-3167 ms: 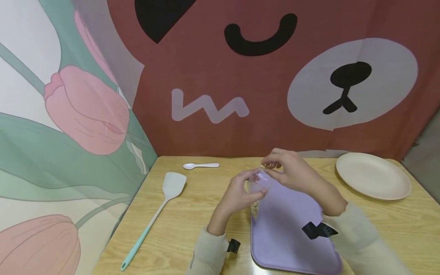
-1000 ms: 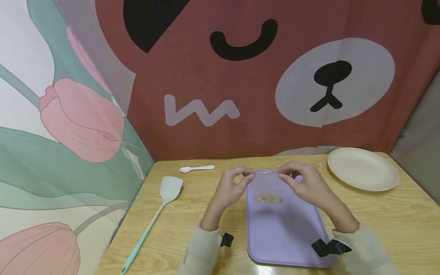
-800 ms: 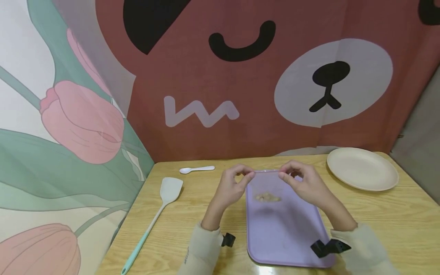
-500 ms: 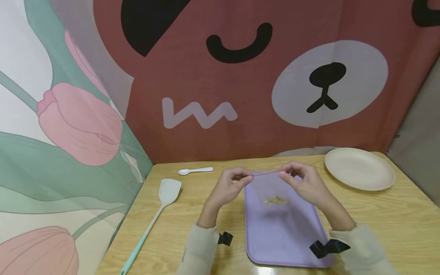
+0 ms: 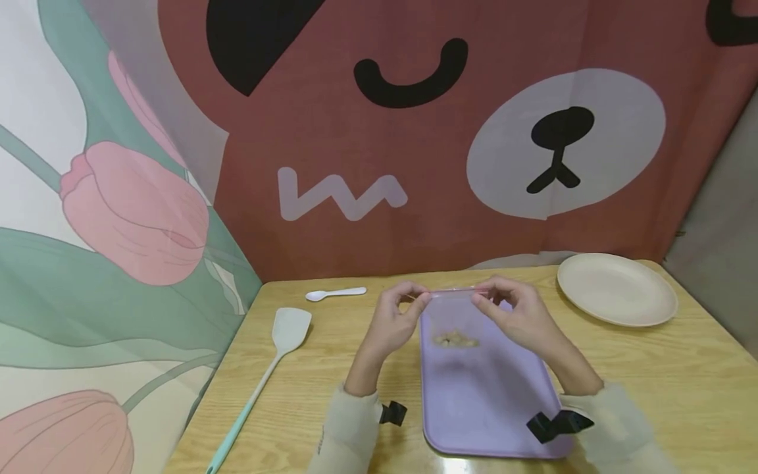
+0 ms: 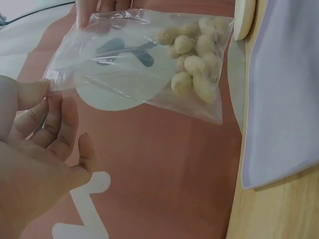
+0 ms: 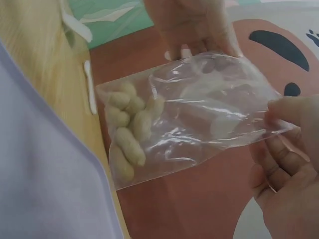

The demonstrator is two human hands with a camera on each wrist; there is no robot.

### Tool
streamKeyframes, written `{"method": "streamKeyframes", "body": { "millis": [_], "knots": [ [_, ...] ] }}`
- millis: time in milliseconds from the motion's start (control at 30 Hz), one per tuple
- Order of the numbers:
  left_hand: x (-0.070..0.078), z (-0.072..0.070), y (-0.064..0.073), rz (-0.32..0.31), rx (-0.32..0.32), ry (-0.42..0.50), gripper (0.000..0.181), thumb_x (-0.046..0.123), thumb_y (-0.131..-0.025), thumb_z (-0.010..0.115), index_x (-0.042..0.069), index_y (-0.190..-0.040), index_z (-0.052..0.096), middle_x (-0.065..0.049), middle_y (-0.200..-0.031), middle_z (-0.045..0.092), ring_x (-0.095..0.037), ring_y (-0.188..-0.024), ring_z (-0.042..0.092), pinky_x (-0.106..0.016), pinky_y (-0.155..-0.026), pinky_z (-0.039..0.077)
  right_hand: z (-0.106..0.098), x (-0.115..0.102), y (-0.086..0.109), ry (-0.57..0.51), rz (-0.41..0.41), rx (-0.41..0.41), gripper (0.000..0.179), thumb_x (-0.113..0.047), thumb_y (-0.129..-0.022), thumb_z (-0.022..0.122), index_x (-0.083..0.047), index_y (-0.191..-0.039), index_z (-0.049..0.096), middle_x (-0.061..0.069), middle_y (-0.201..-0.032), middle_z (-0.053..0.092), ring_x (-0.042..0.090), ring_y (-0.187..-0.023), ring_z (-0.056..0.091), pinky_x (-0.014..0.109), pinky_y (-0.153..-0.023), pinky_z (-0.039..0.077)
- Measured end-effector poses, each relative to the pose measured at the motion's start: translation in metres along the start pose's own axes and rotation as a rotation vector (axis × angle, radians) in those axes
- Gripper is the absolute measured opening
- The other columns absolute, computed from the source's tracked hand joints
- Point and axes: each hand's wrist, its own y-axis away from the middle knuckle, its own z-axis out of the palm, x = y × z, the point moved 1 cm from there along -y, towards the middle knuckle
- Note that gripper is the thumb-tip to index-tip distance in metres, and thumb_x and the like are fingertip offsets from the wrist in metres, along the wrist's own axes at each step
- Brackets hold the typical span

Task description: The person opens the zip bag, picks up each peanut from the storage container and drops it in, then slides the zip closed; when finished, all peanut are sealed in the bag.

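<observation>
A clear plastic bag [image 7: 209,117] hangs above the purple tray [image 5: 491,408], its top edge, with a pinkish line, stretched between both hands. Several unshelled peanuts [image 6: 192,62] lie along the bottom of the bag. At one top corner, my left hand [image 5: 392,322] pinches the plastic between thumb and index finger, the other fingers loosely bent. My right hand [image 5: 521,319] pinches the opposite corner the same way. In the head view the peanuts show through the film over the tray's far half; the bag itself is hard to make out there.
Left of the tray, a spatula [image 5: 291,329] with a pale head and mint handle lies on the wooden table [image 5: 349,355]. Behind it is a small white spoon [image 5: 337,294]. A cream plate [image 5: 616,289] stands at the back right, before a printed cloth backdrop [image 5: 379,243].
Earlier my left hand held the bag's rounded mouth while my right fingers worked at its rim. Now both hands hold the edge taut. Since half a second ago, it has levelled and the peanuts swung left.
</observation>
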Motion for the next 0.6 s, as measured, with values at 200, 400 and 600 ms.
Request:
{"method": "streamKeyframes", "body": {
  "millis": [200,400,600],
  "knots": [
    [-0.017,0.01,-0.003,0.018,0.069,0.14,0.011,-0.001,-0.094,0.063,-0.012,-0.093,0.067,-0.023,-0.086,0.066,-0.017,-0.08,0.061,-0.031,-0.076,0.051,0.001,-0.031,-0.001,-0.003,-0.02,0.018,0.012,0.009,-0.088,0.067,0.005,-0.099,0.072,0.009,-0.076,0.06,0.015,-0.069,0.051,0.026,-0.061,0.043],
    [-0.031,0.024,-0.003,-0.049,0.056,0.299,0.012,-0.001,-0.093,0.065,-0.012,-0.098,0.067,-0.017,-0.091,0.066,-0.011,-0.08,0.06,-0.024,-0.073,0.049,0.003,-0.029,-0.003,-0.021,-0.053,0.063,0.013,0.013,-0.085,0.067,0.007,-0.095,0.072,0.007,-0.072,0.06,0.013,-0.066,0.049,0.027,-0.059,0.041],
    [-0.03,0.028,-0.003,-0.027,0.044,0.294,0.011,-0.004,-0.091,0.066,-0.014,-0.097,0.068,-0.024,-0.093,0.067,-0.008,-0.083,0.061,-0.024,-0.074,0.048,0.005,-0.003,-0.003,-0.038,-0.05,0.047,0.017,0.011,-0.085,0.069,0.0,-0.097,0.074,0.007,-0.08,0.066,0.014,-0.068,0.051,0.027,-0.061,0.041]
  ]
}}
